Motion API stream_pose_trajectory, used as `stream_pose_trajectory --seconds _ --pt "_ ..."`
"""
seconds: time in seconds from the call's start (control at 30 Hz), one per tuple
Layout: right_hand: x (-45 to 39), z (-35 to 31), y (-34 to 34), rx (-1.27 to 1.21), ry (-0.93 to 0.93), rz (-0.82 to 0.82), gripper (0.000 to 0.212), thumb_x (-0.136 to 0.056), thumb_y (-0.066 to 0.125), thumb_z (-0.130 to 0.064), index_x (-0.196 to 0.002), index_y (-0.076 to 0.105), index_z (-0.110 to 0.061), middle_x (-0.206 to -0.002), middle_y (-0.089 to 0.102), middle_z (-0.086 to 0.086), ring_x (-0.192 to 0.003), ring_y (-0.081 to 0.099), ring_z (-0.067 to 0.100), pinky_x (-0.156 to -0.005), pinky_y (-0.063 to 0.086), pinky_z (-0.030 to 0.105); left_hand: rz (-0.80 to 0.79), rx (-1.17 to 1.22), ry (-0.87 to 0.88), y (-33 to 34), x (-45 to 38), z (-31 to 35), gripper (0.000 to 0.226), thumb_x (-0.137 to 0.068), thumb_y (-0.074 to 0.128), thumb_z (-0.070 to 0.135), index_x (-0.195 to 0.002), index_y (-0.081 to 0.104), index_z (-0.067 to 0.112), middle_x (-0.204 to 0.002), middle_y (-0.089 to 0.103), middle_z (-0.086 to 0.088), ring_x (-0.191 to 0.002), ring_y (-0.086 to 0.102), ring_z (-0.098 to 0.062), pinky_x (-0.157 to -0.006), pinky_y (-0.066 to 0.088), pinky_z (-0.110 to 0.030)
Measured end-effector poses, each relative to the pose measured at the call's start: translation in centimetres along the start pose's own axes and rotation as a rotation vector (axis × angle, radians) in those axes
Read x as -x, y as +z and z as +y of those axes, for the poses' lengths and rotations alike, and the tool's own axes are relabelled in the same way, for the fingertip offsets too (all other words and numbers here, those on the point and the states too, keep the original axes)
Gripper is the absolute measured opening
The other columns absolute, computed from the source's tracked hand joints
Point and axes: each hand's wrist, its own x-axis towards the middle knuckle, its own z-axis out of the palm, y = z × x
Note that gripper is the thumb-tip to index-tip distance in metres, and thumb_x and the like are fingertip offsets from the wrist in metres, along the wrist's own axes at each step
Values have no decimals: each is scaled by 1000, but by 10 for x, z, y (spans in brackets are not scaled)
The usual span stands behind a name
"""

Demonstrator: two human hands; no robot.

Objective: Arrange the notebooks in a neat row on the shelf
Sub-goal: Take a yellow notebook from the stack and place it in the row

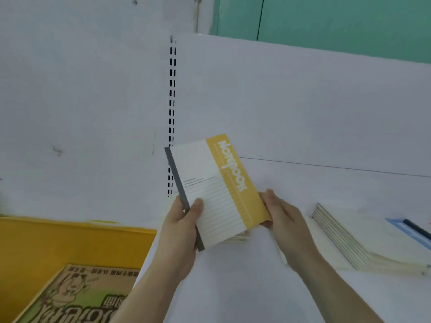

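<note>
A white and yellow notebook (pixel 217 190) with a grey spine and the word NOTEBOOK on its yellow band is held tilted above the white shelf (pixel 233 276). It seems to front a small stack, with cream page edges showing beneath. My left hand (pixel 184 227) grips the spine side near the lower corner, thumb on the cover. My right hand (pixel 279 217) holds the lower yellow edge, fingers behind it. To the right a pile of several cream notebooks (pixel 345 243) lies flat on the shelf, with a blue-covered one (pixel 410 229) at the far right edge.
A yellow bin (pixel 70 243) stands at the lower left, holding a printed cardboard box (pixel 77 297). A slotted upright rail (pixel 172 113) runs up the white back panel. A green wall (pixel 326 22) shows above the panel.
</note>
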Motion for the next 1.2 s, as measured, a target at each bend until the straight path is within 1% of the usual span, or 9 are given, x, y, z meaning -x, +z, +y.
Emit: stream_pose_trajectory --seconds 0.1,0.2,0.33,0.43,0.57,0.7,0.9,1.03,1.2 --pt "-24 27 0 534 -189 -18 42 -103 35 -42 -131 58 -20 -137 56 -7 -124 46 -2 -108 31 20 114 -114 79 -17 1 4 17 -103 51 26 -109 63 36 -100 74 7 -97 70 -23 -80 57 -52" --pt "-41 53 3 1141 -303 -316 60 -98 29 -51 -146 37 -17 -153 34 -2 -144 25 17 -117 20 30 186 -172 96 -34 1 10 18 -103 52 25 -101 66 37 -98 75 10 -97 71 -21 -88 56 -57" --pt "-45 53 1 1120 -485 -281 39 -99 32 -42 -119 63 -28 -112 65 -8 -108 60 20 -90 47 35 219 -268 102 -43 2 10 22 -103 51 28 -97 65 43 -100 74 11 -100 69 -22 -89 53 -62" --pt "-48 42 -5 1203 -502 -289 42 -98 27 -47 -99 65 -28 -91 67 -9 -85 62 17 -71 48 34 213 -276 111 -43 3 13 21 -103 51 28 -99 66 41 -102 74 11 -101 69 -22 -89 55 -60" --pt "-47 28 7 1455 -575 -180 5 -83 60 -29 -83 65 -27 -74 68 -6 -65 61 20 -58 46 30 205 -295 130 -40 3 15 20 -103 50 29 -101 65 42 -102 74 14 -101 69 -18 -88 56 -55" --pt "-41 18 4 1276 -430 -189 28 -95 40 -45 -96 63 -29 -85 67 -7 -80 60 18 -65 41 30 202 -278 132 -40 6 15 21 -103 50 27 -99 65 42 -102 74 14 -102 69 -19 -89 56 -55" --pt "-23 -18 -34 827 -555 504 18 -94 54 -31 -90 68 -21 -63 64 -3 -54 55 24 -52 38 29 220 -199 127 -39 8 12 24 -104 49 26 -97 64 43 -103 73 12 -102 68 -20 -88 57 -55" --pt "13 -33 -30 324 -314 488 16 -94 60 -31 -79 65 -34 -74 68 -15 -70 59 4 -62 42 21 125 -201 78 -15 18 6 23 -104 49 27 -97 65 42 -99 73 10 -101 68 -22 -82 58 -51" --pt "58 -2 -16 301 -84 519 20 -90 61 -34 -75 69 -25 -69 67 -10 -69 59 4 -62 42 22 27 -90 44 30 43 -8 19 -99 52 43 -93 68 36 -99 73 2 -100 69 -26 -92 53 -56"
